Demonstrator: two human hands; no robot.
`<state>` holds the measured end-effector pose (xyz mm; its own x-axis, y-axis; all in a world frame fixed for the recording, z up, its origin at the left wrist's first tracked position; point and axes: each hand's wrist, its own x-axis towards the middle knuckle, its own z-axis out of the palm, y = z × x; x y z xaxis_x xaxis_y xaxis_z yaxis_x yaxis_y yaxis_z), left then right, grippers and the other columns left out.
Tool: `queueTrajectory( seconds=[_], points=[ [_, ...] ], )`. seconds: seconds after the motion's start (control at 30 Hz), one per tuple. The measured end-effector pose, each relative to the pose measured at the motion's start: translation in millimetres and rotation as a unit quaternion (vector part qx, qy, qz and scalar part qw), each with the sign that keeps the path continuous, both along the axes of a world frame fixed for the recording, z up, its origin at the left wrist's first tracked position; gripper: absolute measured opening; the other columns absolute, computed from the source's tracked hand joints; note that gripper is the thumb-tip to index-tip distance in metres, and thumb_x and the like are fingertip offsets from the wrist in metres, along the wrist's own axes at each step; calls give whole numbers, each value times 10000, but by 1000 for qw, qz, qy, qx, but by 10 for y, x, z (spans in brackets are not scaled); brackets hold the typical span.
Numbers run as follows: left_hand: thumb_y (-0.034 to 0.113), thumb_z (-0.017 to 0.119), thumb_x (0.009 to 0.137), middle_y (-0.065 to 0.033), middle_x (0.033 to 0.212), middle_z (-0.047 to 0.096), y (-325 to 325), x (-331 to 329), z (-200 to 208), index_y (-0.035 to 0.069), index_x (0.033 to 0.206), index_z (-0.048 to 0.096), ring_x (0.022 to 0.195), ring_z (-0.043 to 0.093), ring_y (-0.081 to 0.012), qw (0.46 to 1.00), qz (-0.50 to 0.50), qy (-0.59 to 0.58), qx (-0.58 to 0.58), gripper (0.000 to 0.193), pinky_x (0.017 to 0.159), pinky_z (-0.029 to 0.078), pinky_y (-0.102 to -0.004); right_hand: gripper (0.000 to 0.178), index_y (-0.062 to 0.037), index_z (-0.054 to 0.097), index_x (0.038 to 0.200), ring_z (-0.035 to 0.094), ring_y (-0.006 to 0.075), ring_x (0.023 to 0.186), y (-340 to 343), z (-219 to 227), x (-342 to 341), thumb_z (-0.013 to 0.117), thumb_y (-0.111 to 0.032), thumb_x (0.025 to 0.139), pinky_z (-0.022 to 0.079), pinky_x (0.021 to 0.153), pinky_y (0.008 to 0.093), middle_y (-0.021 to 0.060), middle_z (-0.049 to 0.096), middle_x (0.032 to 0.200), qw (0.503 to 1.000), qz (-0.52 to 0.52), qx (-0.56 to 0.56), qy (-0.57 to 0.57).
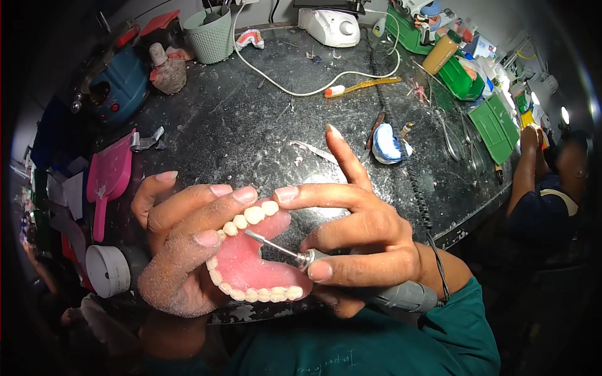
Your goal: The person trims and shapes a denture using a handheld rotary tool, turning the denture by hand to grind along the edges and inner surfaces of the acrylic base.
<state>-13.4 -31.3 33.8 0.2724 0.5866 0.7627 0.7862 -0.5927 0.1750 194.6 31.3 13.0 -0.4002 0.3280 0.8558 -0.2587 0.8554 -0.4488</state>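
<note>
My left hand (182,250), dusted with fine powder, grips a pink denture (241,263) with a curved row of cream teeth along its outer edge. In my right hand (370,232) is a grey rotary handpiece (401,297), held between thumb and fingers. Its thin metal bur (273,243) reaches over the pink base, the tip close to the inner side of the upper teeth; whether it touches I cannot tell. My right index fingertip rests by the end tooth, and another right finger points up and away.
A pink dustpan (108,172) and a round white container (108,271) lie left. Ahead are a white control box (330,28), a looping cable, a toothbrush (360,86) and a blue-white dental mould (387,144). Green trays (493,128) line the right; another person (542,194) sits beyond.
</note>
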Motion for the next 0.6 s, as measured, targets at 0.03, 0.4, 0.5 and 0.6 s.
queueTrajectory(
  seconds=[0.03, 0.4, 0.5, 0.6],
  points=[
    [456, 755, 841, -105, 1036, 713, 8, 1, -11, 137, 1194, 352, 962, 666, -226, 1000, -3, -6, 9, 623, 1052, 383, -507, 217, -138, 701, 1030, 666, 394, 1119, 0, -8, -2, 764, -239, 849, 187, 1118, 732, 30, 602, 894, 1000, 8, 0, 11],
    [380, 778, 841, -86, 1018, 706, 5, 16, -10, 132, 1207, 360, 983, 663, -220, 999, 11, 0, 34, 609, 1064, 382, -516, 232, -130, 692, 1057, 665, 399, 1121, -18, -22, -22, 735, -267, 874, 182, 1111, 745, 34, 595, 884, 1000, -9, 4, 23],
    [384, 776, 842, -83, 1019, 706, 2, -9, 2, 131, 1215, 357, 987, 662, -216, 1000, -1, 13, 28, 616, 1070, 379, -514, 231, -130, 690, 1059, 666, 398, 1120, -29, -19, -15, 738, -253, 869, 182, 1109, 747, 34, 596, 882, 1000, -5, -3, 27],
    [397, 771, 843, -83, 1018, 705, -8, 23, -5, 129, 1215, 356, 990, 662, -214, 999, 11, -4, 35, 619, 1071, 376, -515, 227, -131, 690, 1050, 667, 396, 1120, -27, -22, -38, 746, -237, 857, 181, 1108, 749, 32, 597, 883, 999, -2, -6, 32]
  ],
)
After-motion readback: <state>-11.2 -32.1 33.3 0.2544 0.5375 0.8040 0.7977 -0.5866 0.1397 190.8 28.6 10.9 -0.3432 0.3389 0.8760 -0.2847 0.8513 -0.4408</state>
